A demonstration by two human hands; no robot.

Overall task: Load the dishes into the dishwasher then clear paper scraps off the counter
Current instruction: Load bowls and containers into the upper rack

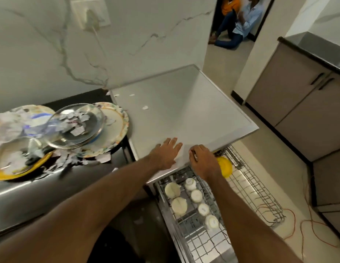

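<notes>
The left hand [166, 153] is lying flat, fingers straight, on the white dishwasher top [184, 111] near its front edge. The right hand [203, 161] is resting just beside it at that edge with fingers curled; whether they are holding anything is unclear. Below, a pulled-out wire rack [184, 234] is carrying upturned white cups [196, 195], with a yellow bowl [225, 167] showing past the right hand. On the dark table [80, 179], plates [112, 130] and a glass dish [76, 128] are sitting among paper scraps [13, 122].

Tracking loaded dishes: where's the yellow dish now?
Head view, right of centre: the yellow dish sits in the pulled-out dishwasher rack, just under the front edge of the white top, partly behind the right hand.
</notes>
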